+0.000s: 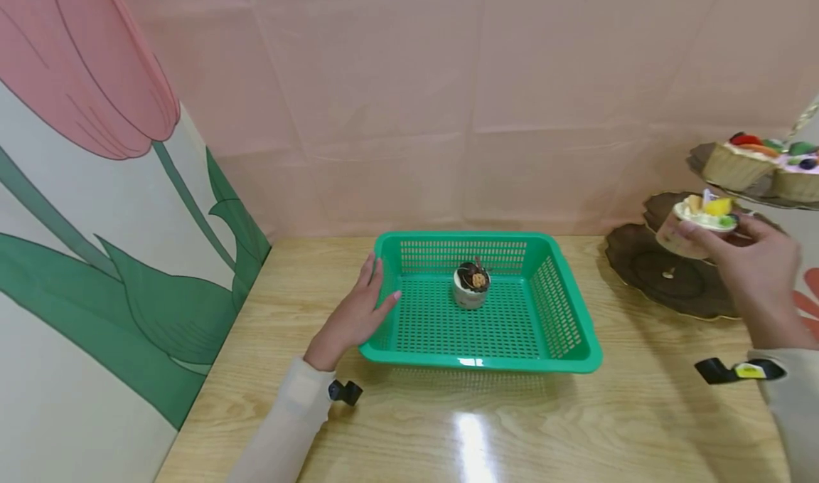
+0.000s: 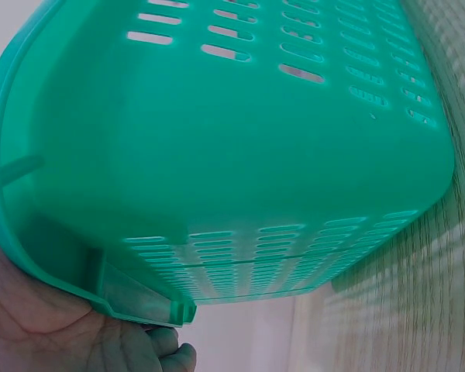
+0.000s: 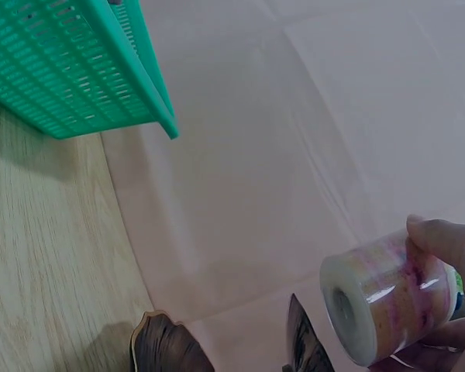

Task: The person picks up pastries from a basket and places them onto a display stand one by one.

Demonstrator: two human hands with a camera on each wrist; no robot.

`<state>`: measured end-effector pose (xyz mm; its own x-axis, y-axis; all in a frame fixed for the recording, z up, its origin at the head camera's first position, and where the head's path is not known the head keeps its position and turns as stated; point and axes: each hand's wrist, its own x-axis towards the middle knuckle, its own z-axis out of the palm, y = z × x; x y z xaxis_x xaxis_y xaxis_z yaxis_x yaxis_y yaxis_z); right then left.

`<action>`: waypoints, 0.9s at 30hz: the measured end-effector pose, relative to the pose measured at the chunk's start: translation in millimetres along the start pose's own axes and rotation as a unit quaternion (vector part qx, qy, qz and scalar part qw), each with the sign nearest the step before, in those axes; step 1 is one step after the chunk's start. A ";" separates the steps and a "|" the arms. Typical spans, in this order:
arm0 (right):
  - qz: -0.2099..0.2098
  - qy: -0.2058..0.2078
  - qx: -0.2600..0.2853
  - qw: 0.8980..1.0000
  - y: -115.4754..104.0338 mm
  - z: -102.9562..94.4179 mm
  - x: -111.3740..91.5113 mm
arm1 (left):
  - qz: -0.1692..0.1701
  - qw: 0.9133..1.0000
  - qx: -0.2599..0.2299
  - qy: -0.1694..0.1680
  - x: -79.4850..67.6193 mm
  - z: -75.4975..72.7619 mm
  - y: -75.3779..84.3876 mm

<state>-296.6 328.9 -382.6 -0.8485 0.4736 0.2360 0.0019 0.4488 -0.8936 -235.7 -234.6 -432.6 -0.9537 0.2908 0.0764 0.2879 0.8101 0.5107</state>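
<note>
My right hand (image 1: 761, 262) grips a clear dessert cup (image 1: 680, 237) by its side, in front of the tiered stand. Cream and bits of fruit top this cup; in the right wrist view its layered pink and tan side (image 3: 399, 298) shows. My left hand (image 1: 358, 312) rests on the left rim of a green plastic basket (image 1: 480, 365), fingers fairly straight. Inside the basket stands another dessert cup (image 1: 470, 294), upright, with a dark chocolate topping. The left wrist view shows the palm (image 2: 54, 333) against the basket's rim.
A tiered brown stand (image 1: 691, 291) with scalloped plates is at the right. Fruit-topped cupcakes (image 1: 736, 166) sit on its upper plate. The basket is on a wooden table (image 1: 409, 433), with a pink cloth (image 1: 384, 113) behind and a tulip-painted panel (image 1: 128, 184) at the left.
</note>
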 end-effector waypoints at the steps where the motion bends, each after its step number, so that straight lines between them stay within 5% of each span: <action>1: 0.004 -0.004 -0.011 1.000 1.0 0.0 1.1 | 0.000 1.000 -0.001 0.000 0.1 0.2 -0.2; 7: 0.014 -0.011 -0.055 0.998 5.0 1.7 8.8 | 0.000 1.000 -0.005 -0.002 0.9 0.6 -0.5; 27: 0.061 -0.004 -0.037 0.997 16.4 0.9 36.9 | -0.007 1.000 -0.003 -0.003 0.6 -0.9 1.6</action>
<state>-328.4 353.1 -388.9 -0.8438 0.5223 0.1233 0.1444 0.4424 -0.8851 -235.9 -233.7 -431.0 -0.9571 0.2826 0.0644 0.2742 0.8111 0.5167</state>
